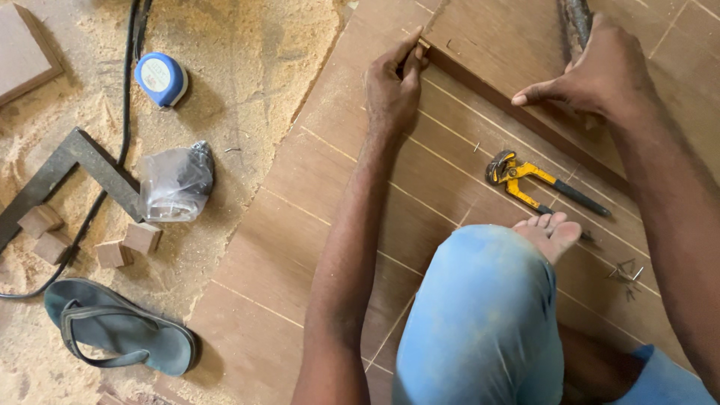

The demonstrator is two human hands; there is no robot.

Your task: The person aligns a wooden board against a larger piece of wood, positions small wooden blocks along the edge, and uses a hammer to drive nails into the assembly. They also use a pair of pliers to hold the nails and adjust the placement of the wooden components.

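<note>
Sawdust-strewn floor point(247, 45) beside a brown wood-veneer panel point(300, 247) scored with pale lines.

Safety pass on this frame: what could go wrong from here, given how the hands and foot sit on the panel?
1. Loose nails lie on the wood panel near the bare foot; a shift could step on them.
2. Left hand pinches the strip at its end; it may slip or get pinched.
3. Pliers lie close to the foot.
</note>
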